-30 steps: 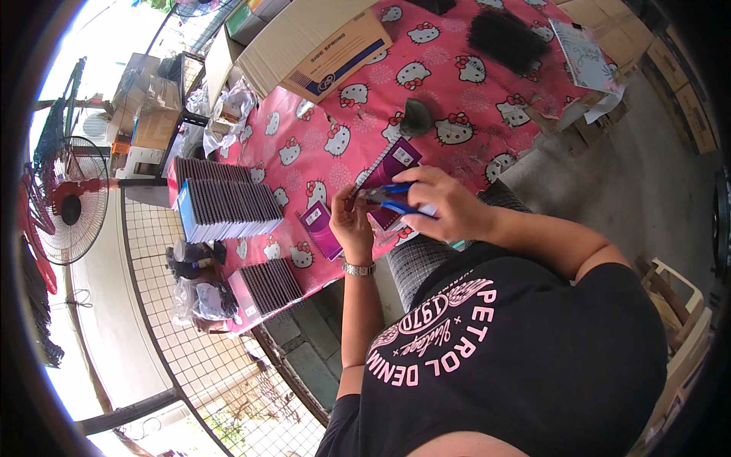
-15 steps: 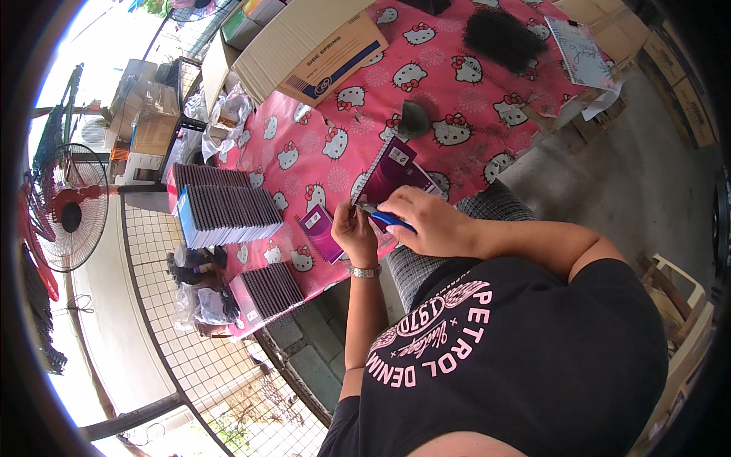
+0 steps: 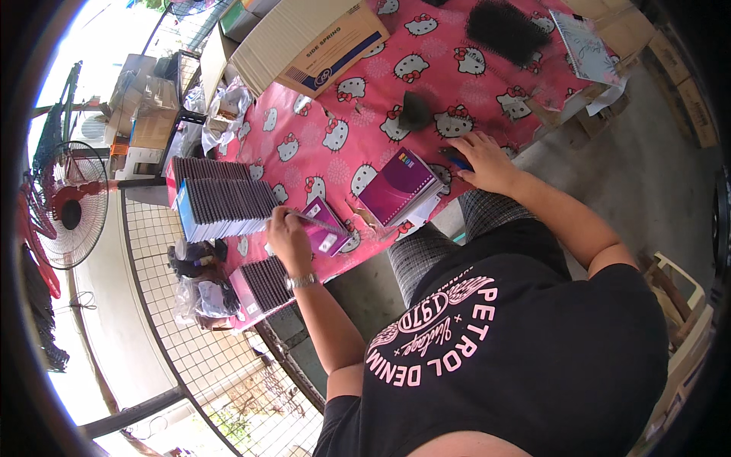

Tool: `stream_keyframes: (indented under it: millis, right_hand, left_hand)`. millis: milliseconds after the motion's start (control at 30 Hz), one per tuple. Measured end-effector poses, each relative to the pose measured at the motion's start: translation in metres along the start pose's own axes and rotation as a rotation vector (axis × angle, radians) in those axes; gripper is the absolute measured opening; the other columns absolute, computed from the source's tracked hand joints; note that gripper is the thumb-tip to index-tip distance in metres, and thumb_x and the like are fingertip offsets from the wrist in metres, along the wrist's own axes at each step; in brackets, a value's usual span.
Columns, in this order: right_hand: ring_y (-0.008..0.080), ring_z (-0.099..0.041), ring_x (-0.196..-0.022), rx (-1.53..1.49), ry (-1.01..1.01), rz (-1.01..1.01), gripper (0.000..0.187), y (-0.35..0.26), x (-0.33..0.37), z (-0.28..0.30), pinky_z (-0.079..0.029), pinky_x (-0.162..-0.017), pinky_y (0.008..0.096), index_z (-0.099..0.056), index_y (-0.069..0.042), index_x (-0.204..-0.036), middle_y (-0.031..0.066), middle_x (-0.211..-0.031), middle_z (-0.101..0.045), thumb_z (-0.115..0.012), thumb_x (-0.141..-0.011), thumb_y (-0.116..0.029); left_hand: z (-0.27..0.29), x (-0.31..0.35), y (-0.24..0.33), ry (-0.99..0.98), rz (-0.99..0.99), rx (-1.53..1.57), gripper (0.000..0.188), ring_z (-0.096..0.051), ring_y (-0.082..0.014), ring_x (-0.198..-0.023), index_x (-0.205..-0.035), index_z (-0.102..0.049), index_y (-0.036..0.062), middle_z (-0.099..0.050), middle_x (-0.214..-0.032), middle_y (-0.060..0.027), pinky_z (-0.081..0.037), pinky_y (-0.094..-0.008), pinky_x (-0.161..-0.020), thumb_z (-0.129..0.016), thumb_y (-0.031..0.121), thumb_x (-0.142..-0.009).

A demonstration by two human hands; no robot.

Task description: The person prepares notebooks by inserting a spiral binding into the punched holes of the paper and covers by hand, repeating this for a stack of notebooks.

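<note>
My left hand (image 3: 289,240) is closed on a spiral notebook (image 3: 324,223), seen nearly edge-on, beside the dark-spined notebook stacks. Just under it, a purple notebook (image 3: 329,242) with white labels lies on the table. My right hand (image 3: 491,164) rests low over the table with fingers stretched and thumb apart. Blue-handled pliers (image 3: 458,161) lie between that thumb and the fingers, partly covered. Between my hands sits a small pile of purple notebooks (image 3: 402,188), with punched holes along the near edge and no coil visible there.
Spiral-bound notebooks stand in rows (image 3: 228,209), with another row (image 3: 263,286) nearer me. A cardboard box (image 3: 312,49), a dark cup-like object (image 3: 415,112), a heap of black coils (image 3: 506,32) and a light-covered notebook (image 3: 582,46) are on the pink patterned tablecloth (image 3: 365,145).
My hands have moved apart: the left went left with a notebook, the right went right and forward with the pliers to the table. The purple pile between them is now uncovered.
</note>
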State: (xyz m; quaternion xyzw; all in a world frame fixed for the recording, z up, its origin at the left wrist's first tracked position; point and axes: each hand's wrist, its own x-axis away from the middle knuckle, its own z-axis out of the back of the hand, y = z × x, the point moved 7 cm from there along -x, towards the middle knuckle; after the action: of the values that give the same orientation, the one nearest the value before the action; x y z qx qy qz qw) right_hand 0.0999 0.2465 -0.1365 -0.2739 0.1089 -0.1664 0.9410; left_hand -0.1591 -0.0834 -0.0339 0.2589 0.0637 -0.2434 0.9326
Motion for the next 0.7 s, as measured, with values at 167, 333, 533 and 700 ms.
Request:
stream_keyframes:
  millis: [167,333,533,700]
  right_hand:
    - [0.0354,-0.052,-0.121,0.17,0.276,0.003,0.052,0.022,-0.038,0.015,-0.044,-0.101,0.0495,-0.059,-0.01,-0.128,0.014,-0.126,-0.056,-0.075,-0.081,-0.024]
    - [0.0354,-0.056,-0.114,0.267,0.137,-0.069,0.042,0.077,-0.052,0.009,-0.049,-0.093,0.0471,-0.06,-0.007,-0.124,0.0151,-0.12,-0.059,-0.07,-0.085,-0.017]
    - [0.0413,-0.063,-0.095,-0.006,0.404,-0.065,0.033,0.042,-0.056,0.048,-0.053,-0.083,0.0446,-0.064,-0.007,-0.121,0.0196,-0.107,-0.062,-0.064,-0.089,-0.014]
    - [0.0361,-0.065,-0.091,-0.302,0.188,0.177,0.023,-0.031,-0.043,0.059,-0.053,-0.079,0.0443,-0.07,-0.013,-0.116,0.0143,-0.094,-0.065,-0.062,-0.094,-0.018]
  left_hand:
    - [-0.04,0.007,-0.005,0.186,0.01,-0.388,0.028,-0.057,-0.0379,-0.111,-0.114,-0.065,0.0079,-0.064,-0.112,-0.0168,-0.043,-0.0464,-0.098,-0.061,0.019,-0.088]
    - [-0.057,0.033,0.123,-0.047,-0.443,0.09,0.032,-0.059,-0.0355,-0.105,-0.111,-0.065,0.0051,-0.065,-0.111,-0.0136,-0.046,-0.0468,-0.095,-0.075,0.015,-0.082]
    - [-0.097,0.092,0.176,-0.281,-0.643,-0.13,0.031,-0.064,-0.0288,-0.098,-0.109,-0.067,0.009,-0.067,-0.11,-0.0087,-0.054,-0.0401,-0.081,-0.076,0.019,-0.081]
    - [-0.084,0.079,0.173,-0.406,-0.649,-0.012,0.027,-0.067,-0.0291,-0.087,-0.11,-0.067,0.0098,-0.069,-0.099,-0.0084,-0.056,-0.0392,-0.075,-0.07,0.012,-0.083]
